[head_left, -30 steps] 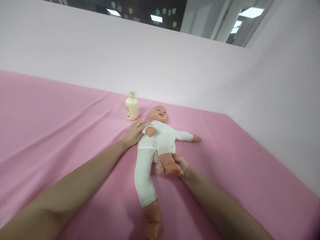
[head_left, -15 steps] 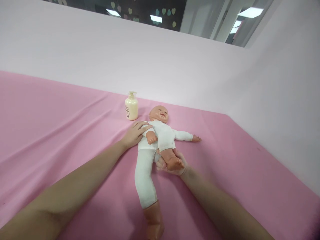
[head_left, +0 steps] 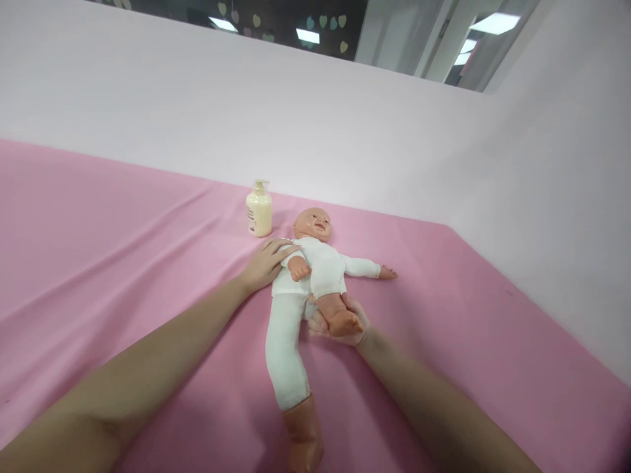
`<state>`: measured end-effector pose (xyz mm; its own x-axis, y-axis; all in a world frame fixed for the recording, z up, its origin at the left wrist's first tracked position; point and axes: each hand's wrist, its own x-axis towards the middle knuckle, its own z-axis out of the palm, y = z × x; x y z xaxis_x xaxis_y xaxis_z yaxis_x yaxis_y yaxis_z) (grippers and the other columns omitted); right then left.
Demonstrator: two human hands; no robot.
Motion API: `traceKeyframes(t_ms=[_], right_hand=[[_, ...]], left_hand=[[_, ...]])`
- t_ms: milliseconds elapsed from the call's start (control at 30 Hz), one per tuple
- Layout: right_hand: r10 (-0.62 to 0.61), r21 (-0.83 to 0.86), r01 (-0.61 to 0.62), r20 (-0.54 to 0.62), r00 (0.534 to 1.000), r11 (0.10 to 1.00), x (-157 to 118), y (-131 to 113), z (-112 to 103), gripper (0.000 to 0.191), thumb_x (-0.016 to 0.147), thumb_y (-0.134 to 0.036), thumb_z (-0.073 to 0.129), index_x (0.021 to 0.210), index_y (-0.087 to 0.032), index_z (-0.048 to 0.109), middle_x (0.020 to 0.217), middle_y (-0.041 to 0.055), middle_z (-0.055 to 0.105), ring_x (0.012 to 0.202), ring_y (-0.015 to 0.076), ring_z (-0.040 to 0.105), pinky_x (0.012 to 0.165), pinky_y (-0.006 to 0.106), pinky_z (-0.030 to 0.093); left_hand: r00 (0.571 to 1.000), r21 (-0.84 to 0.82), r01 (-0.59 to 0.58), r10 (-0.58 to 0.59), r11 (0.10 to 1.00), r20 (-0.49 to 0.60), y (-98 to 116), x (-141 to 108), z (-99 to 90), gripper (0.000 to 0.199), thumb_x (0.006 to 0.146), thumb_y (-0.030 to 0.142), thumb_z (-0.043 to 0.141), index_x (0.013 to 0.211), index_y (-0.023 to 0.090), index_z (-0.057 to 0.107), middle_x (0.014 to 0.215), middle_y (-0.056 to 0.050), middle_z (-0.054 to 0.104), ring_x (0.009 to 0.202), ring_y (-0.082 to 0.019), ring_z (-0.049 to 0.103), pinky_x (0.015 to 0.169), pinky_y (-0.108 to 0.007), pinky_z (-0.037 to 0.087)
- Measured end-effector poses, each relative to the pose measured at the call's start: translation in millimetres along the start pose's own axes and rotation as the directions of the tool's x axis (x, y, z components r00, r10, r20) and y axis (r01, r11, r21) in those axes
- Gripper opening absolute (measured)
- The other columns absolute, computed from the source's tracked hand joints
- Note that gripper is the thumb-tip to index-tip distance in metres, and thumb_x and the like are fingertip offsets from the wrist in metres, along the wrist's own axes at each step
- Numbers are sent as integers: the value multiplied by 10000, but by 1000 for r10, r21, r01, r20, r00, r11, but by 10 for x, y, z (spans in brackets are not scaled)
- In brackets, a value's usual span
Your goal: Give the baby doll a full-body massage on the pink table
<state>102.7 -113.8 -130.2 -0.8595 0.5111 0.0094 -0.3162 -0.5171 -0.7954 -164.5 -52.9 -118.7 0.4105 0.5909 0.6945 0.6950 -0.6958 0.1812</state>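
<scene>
Bald doll (head_left: pixel 327 272), white-clad, tan-footed, lies face-up, head near far edge of pink worktop (head_left: pixel 473 295). My left hand (head_left: pixel 269 264) rests flat, fingers extended, on its arm; my right hand (head_left: pixel 359 311) curls round bent leg.

Bottle (head_left: pixel 259 215) left of doll (head_left: pixel 290 284)
</scene>
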Motion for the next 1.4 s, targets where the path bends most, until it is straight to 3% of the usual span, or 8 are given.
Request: traceKeyframes(t_ms=[133, 300, 700, 1200, 1400], right_hand=[[2, 3, -2, 21, 1000, 1000, -9, -4, 1, 603, 777, -766, 586, 902, -179, 650, 601, -5, 533, 575, 153, 443, 656, 324, 371], [-27, -4, 28, 62, 998, 1000, -7, 7, -4, 593, 798, -757, 566, 919, -180, 633, 612, -7, 540, 586, 154, 470, 675, 327, 378], [21, -67, -22, -11, 1000, 998, -31, -15, 54, 661, 802, -844, 492, 965, -209, 577, 619, -5, 502, 626, 184, 464, 696, 375, 383], [49, -38, -48, 32, 998, 998, -35, 14, -15, 626, 720, -806, 606, 867, -198, 574, 624, 2, 559, 596, 156, 454, 701, 334, 376], [53, -58, -50, 61, 997, 997, -38, 24, -45, 601, 768, -801, 566, 829, -203, 574, 638, 9, 551, 627, 169, 476, 724, 348, 376]], left_hand=[[1000, -10, 24, -24, 1000, 19, 3, 3, -7, 478, 960, 139, 424, 1407, 246, 556, 1341, -109, 591, 1269, -258, 505, 1090, -453, 410], [998, -17, 47, -47, 999, 36, 4, 6, -10, 480, 958, 147, 425, 1407, 252, 559, 1344, -104, 590, 1268, -257, 505, 1100, -457, 405], [997, -20, 64, -63, 998, 41, -3, 4, 0, 468, 971, 170, 422, 1407, 258, 568, 1347, -108, 589, 1274, -267, 498, 1100, -470, 411], [998, -18, 60, -59, 998, 35, -9, -6, 12, 444, 992, 188, 408, 1403, 235, 570, 1350, -118, 586, 1266, -265, 500, 1102, -471, 412], [997, -23, 73, -72, 997, 42, -4, 1, 10, 436, 1001, 207, 406, 1402, 234, 575, 1343, -119, 590, 1259, -268, 505, 1099, -472, 417]])
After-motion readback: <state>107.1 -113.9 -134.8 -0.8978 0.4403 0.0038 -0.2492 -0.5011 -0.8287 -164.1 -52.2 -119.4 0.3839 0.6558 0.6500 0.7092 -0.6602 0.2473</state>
